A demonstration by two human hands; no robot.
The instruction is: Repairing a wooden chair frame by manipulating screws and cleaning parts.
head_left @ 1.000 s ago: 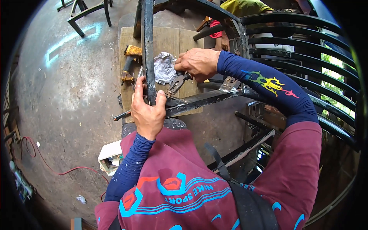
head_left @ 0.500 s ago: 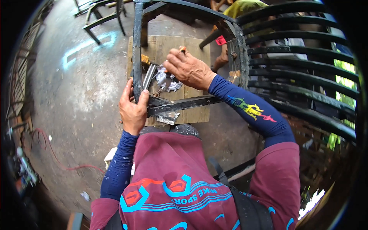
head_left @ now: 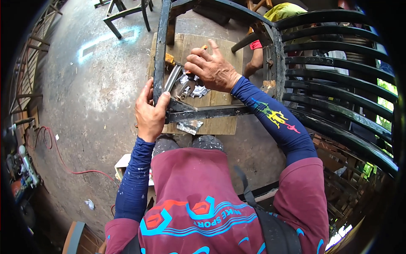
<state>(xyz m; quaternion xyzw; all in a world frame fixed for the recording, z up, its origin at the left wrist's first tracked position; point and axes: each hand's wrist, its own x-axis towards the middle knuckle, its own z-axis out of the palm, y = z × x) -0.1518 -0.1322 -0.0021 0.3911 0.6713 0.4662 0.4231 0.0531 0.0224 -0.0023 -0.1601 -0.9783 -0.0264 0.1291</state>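
Observation:
A black wooden chair frame (head_left: 160,51) lies on its side over a plywood board (head_left: 218,120), its slatted back to the right. My left hand (head_left: 151,112) is closed round the frame's left rail, fingers outside and thumb inside. A shiny silver metal strip (head_left: 172,78) leans along that rail, its lower end at my thumb. Inside the frame, my right hand (head_left: 213,67) is curled with the thumb raised, gripping a small orange-and-black tool (head_left: 204,47) mostly hidden by the fingers. Crumpled white paper (head_left: 199,91) and a yellow-orange piece (head_left: 169,58) lie close by.
Another dark chair frame (head_left: 127,17) stands on the concrete floor at the far left. A red hose (head_left: 67,163) runs along the left. Beyond the frame, a person's arm (head_left: 255,61) shows. Chair slats (head_left: 338,72) fill the right side.
The view has shifted, so the chair frame sits a little farther right and higher. My right thumb has lifted away from the curled fingers. My left hand keeps its hold on the rail.

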